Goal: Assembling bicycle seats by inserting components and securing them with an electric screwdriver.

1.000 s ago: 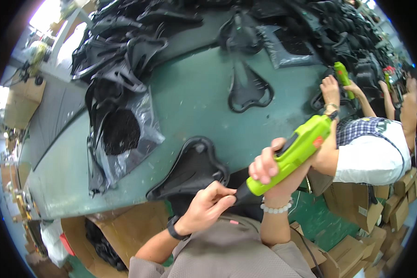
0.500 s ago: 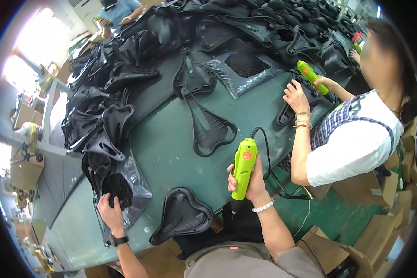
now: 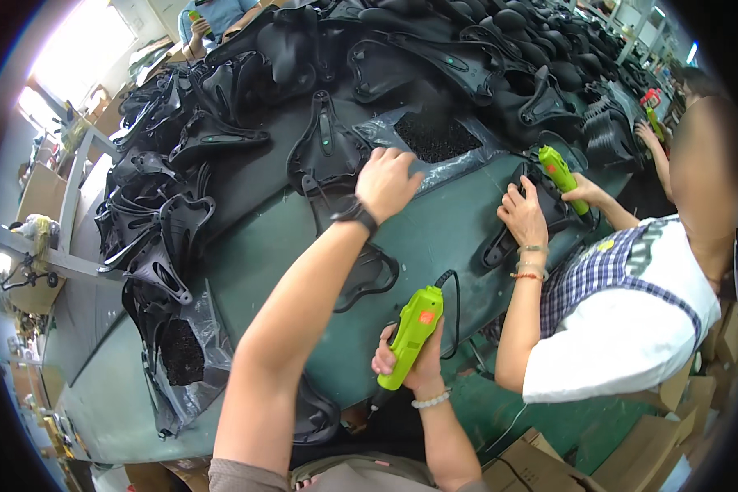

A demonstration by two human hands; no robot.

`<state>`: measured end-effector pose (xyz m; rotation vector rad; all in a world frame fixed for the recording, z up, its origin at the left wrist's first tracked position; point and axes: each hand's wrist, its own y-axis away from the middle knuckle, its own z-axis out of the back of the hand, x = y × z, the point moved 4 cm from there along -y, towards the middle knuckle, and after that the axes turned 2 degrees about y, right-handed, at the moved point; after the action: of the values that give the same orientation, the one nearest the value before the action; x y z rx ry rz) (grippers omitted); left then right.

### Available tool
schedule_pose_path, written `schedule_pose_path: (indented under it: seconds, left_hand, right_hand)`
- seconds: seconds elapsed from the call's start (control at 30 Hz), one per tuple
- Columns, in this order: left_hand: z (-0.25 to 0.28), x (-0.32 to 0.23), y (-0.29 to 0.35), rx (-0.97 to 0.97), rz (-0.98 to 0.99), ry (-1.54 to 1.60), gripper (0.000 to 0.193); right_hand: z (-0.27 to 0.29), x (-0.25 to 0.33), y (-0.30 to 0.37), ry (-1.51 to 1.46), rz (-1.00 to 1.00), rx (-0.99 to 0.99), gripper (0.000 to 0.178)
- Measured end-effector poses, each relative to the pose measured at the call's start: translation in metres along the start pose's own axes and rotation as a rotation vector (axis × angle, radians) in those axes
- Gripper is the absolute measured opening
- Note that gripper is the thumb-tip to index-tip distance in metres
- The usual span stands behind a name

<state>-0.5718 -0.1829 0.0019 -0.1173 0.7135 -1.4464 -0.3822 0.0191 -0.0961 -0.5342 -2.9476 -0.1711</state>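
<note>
My left hand [image 3: 388, 184] reaches far across the green table [image 3: 435, 238], palm down, at the edge of a clear plastic bag of small black parts [image 3: 435, 135], next to a black saddle shell [image 3: 328, 152]. Its fingers curl downward and their tips are hidden. A dark watch band sits on that wrist. My right hand [image 3: 410, 369] stays near the table's front edge, gripping a bright green electric screwdriver [image 3: 414, 332], tip down, with a black cord. Another black saddle shell [image 3: 373, 275] lies under my left forearm.
A large heap of black saddle shells [image 3: 246, 98] covers the far and left table. A second clear bag of black parts [image 3: 184, 353] lies front left. At the right a co-worker's hand [image 3: 523, 215] presses a saddle, the other holding a green screwdriver [image 3: 559, 170]. Cardboard boxes [image 3: 541, 459] stand below.
My left hand left the bag at the front left and stretched forward to the bag at the table's middle. The right hand kept the screwdriver and turned its tip down.
</note>
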Motion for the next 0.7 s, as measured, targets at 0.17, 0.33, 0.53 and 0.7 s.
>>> schedule_pose_path:
  seconds: [0.17, 0.33, 0.53, 0.7]
  left_hand:
    - [-0.063, 0.004, -0.042, 0.118, 0.125, -0.151, 0.037]
    - [-0.072, 0.006, -0.054, 0.091, 0.152, -0.317, 0.032]
    - [-0.079, 0.009, -0.059, 0.09, 0.096, -0.248, 0.02]
    - [-0.061, 0.013, -0.056, -0.039, 0.145, -0.069, 0.017]
  right_hand:
    - [0.003, 0.001, 0.0, -0.029, 0.01, 0.007, 0.105]
    - [0.006, 0.001, 0.0, -0.039, 0.006, 0.01, 0.105]
    - [0.003, 0.005, -0.001, 0.0, -0.005, -0.014, 0.104]
    - [0.002, 0.003, 0.0, -0.011, -0.002, -0.001, 0.103]
